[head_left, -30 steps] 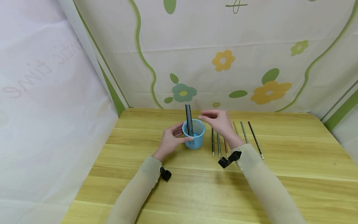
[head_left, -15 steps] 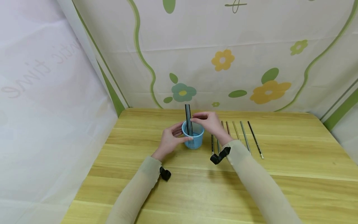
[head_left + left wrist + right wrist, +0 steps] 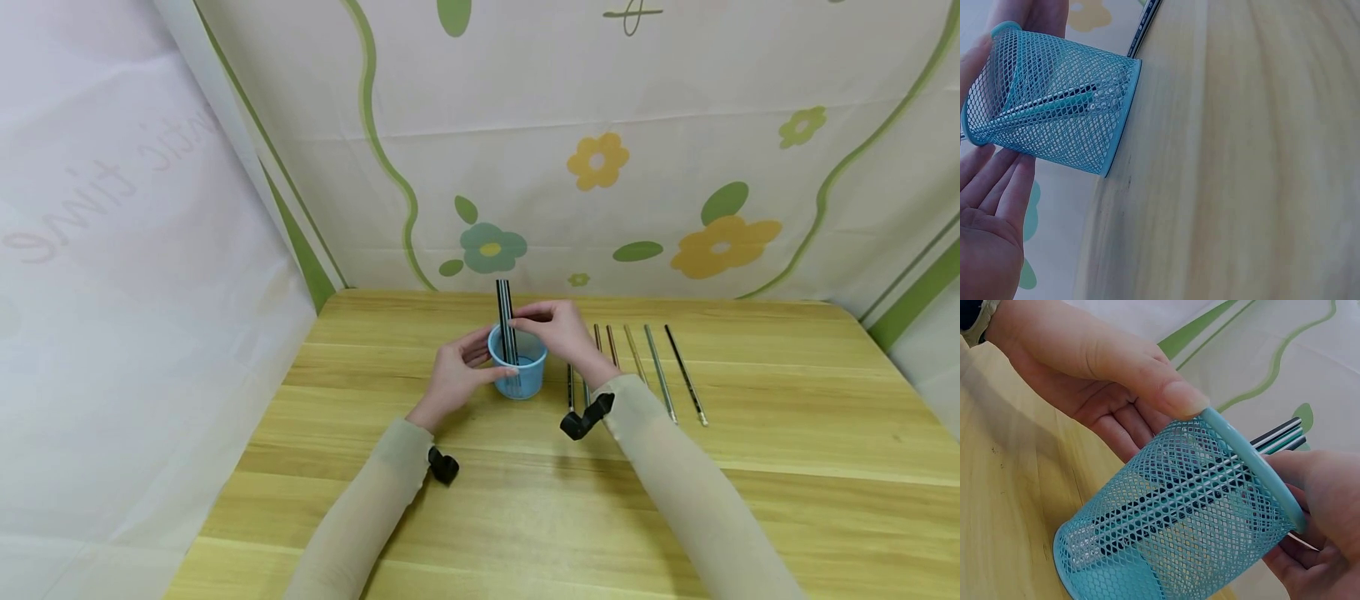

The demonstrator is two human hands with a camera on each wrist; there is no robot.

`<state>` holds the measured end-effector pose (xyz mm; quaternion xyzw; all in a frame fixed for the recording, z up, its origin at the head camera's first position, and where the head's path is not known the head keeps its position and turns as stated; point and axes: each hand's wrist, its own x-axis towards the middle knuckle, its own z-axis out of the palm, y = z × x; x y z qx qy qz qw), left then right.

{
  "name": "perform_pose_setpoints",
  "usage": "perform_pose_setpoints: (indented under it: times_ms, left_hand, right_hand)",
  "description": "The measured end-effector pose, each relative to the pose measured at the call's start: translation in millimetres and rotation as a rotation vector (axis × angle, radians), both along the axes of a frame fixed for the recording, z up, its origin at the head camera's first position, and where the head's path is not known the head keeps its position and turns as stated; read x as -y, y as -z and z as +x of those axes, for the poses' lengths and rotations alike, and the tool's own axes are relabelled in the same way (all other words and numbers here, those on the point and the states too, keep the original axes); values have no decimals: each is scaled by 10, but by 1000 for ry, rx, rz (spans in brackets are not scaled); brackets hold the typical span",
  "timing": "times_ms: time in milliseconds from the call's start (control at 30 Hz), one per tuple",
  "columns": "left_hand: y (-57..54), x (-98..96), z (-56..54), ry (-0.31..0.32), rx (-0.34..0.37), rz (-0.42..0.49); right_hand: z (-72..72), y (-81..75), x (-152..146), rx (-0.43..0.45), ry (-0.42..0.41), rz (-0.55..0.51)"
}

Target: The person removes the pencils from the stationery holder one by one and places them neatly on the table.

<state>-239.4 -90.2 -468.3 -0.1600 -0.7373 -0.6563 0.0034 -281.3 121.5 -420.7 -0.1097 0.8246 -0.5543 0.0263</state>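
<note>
A light blue mesh pencil holder (image 3: 529,384) stands near the table's back edge. My left hand (image 3: 453,375) grips it from the left, its thumb over the front of the rim and its fingers around the far side. Several striped pencils (image 3: 1279,434) lean upright in it, their pale eraser ends at the bottom in the right wrist view. My right hand (image 3: 561,330) reaches over the rim, thumb and index finger pinching at these pencils. The index fingertip is partly hidden behind them.
Several pencils (image 3: 683,371) lie in a row on the wooden table (image 3: 480,517) to the right, some partly covered by my right wrist. A white flower-printed cloth (image 3: 540,208) hangs behind the table, and another cloth (image 3: 135,333) at the left.
My right hand has moved left from beside the holder to the pencils standing in it, then stayed there. My left hand and the holder have kept still.
</note>
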Motion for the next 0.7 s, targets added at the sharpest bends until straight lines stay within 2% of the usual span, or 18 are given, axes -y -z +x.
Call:
perform_pose_setpoints:
  times_ms: [233,433,700]
  left_hand:
    - [-17,-4,10,-4,31,4]
    - [-12,-6,4,0,29,-5]
    - [1,-4,-2,-2,15,-3]
  right_hand:
    - [25,-16,14,5,15,-4]
    - [21,-20,27,20,67,-47]
    - [28,-21,27,-3,111,-96]
